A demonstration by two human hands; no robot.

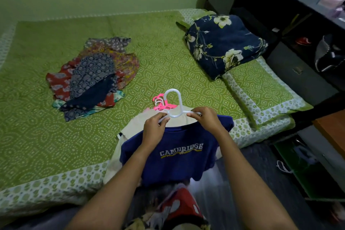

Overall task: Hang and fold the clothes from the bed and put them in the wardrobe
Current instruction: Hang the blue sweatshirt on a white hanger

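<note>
Dark blue soft T-shirt with white CAMBRIDGE lettering, held up in the near middle over the near edge of the green dotted bed, chest print facing the camera, hem drooping toward the floor. At its collar, a white plastic hanger, hook pointing far, arms apparently entering the neck opening; hard to tell how far in. Round the hanger's left arm and the collar, the left hand, fingers curled; on the other arm, the right hand, pinching between thumb and fingertips.

Probably light, limp and quick to slide off smooth plastic: best gripped at the shoulder seams while seating each hanger arm, then carried by the hook. Hanger likely stiff but thin, so no hard bending.

Just beneath, a cream garment lying on the bed, with a cluster of pink plastic hangers at its far side. Farther left, a heap of patterned red, grey and navy clothes. Far right, a folded navy floral quilt on green pillows, beside dark shelving.
</note>
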